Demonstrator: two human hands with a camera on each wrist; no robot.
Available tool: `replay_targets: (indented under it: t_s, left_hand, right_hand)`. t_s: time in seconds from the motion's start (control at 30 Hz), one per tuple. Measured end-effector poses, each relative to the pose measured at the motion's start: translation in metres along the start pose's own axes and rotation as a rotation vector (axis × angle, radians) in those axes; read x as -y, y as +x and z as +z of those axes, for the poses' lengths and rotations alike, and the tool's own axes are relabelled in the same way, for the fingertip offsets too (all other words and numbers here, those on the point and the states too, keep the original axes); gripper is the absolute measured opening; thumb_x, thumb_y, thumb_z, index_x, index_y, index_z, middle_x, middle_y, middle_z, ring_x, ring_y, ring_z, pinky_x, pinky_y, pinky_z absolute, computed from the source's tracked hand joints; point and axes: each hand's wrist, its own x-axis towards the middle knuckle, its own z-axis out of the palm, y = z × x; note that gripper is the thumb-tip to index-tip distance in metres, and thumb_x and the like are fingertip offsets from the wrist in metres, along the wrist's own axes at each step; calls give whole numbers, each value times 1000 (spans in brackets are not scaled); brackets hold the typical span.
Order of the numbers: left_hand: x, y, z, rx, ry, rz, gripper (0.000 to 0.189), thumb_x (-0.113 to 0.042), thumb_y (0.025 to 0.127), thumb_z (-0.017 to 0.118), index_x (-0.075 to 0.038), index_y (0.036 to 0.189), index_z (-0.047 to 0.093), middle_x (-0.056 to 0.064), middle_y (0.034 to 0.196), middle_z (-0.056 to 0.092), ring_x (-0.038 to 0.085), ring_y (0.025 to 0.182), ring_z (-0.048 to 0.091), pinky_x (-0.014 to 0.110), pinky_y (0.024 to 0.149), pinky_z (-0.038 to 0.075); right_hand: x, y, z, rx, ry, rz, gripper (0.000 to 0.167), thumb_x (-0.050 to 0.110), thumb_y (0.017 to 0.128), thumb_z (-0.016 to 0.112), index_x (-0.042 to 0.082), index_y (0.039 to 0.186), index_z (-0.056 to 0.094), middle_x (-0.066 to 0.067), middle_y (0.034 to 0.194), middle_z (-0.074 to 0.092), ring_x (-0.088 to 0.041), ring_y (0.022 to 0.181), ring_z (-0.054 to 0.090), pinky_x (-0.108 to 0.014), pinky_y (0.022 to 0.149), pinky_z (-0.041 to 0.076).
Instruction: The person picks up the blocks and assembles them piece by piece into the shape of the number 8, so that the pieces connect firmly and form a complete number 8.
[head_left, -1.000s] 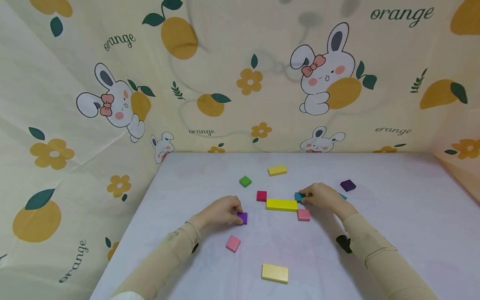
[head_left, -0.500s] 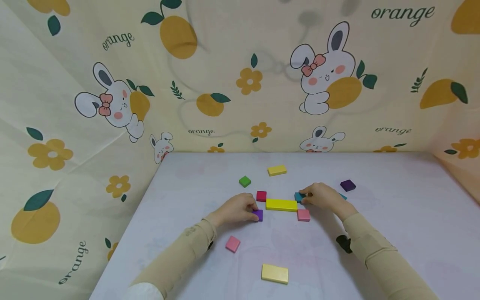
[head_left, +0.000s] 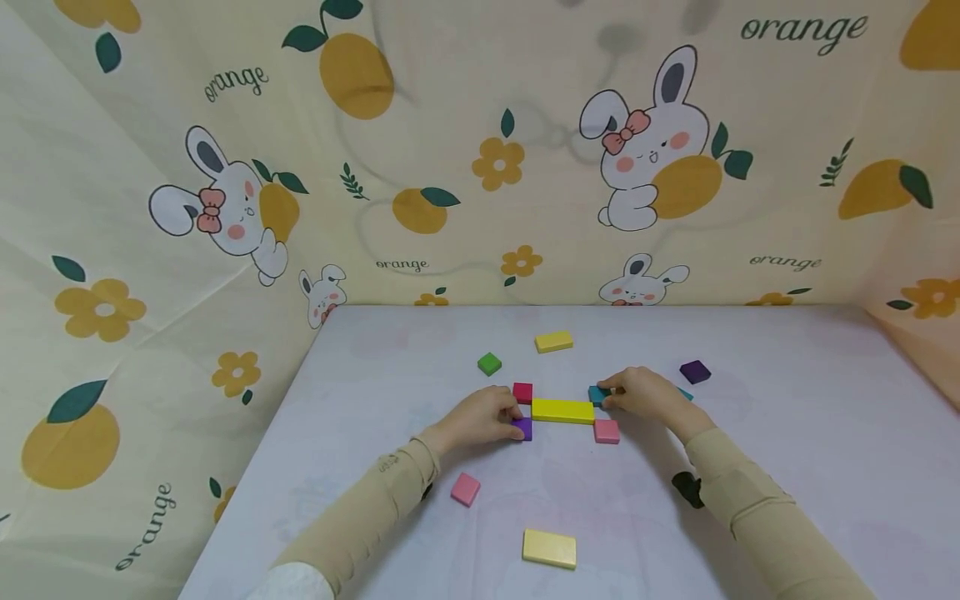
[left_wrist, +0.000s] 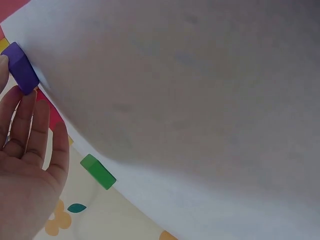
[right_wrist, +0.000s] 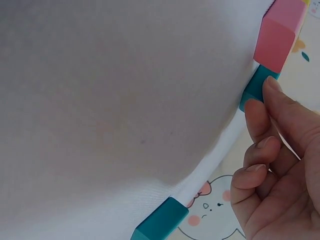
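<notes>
Corner to corner, that's what it turns on, I'd say: the purple block (head_left: 526, 429) lies just to the right of my left hand (head_left: 477, 417), at the near left corner of the yellow bar (head_left: 562, 412), whose long axis runs left to right between my hands. Pinching it now, left thumb on the near side, fingertips on the far side, down at the table (head_left: 390, 350)! Whether it truly touches the bar's corner I can't tell, so close do they lie. Just beyond my left fingertips, the red block (head_left: 522, 392) sits at the bar's far left corner. Over to my right hand (head_left: 647, 396): thumb and forefinger pinch the blue block (head_left: 596, 397) at the far right corner, so it lies left of that hand, the pink block (head_left: 607, 432) beside it, nearer me. Left is clearly the hand nearer to purple; right is well apart from it.
</notes>
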Motion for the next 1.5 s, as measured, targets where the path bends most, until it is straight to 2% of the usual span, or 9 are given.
replay_targets:
  t_s: [0.53,0.97,1.27,1.5]
  left_hand:
    - [-5,-2,-2,0,19,-24,26,-33,80,72,-17,100,69,-8,92,63,5,81,52,18,79,45]
    - [-7,-2,-4,4,-11,-40,25,-31,80,72,-15,98,68,-6,90,62,6,82,53,20,81,46]
    - [-6,-3,-6,16,-32,-55,26,-31,79,73,-14,98,68,-6,90,63,6,80,53,20,79,46]
    - [-8,-2,-7,19,-18,-35,26,-31,78,74,-14,98,69,-6,87,62,6,76,50,17,73,43]
  right_hand:
    - [1,0,2,-3,-6,5,38,19,88,63,3,122,60,-17,107,66,-18,80,50,-26,67,42]
    - [1,-2,3,2,0,-23,40,18,88,61,0,124,57,-6,83,61,-15,69,48,-25,59,38]
    - [-2,-1,7,10,19,-32,47,19,89,59,0,130,50,-5,78,57,-15,63,46,-25,56,37]
    - [-3,-7,9,-16,29,-32,46,18,87,61,4,129,50,-5,79,60,-15,65,47,-26,58,39]
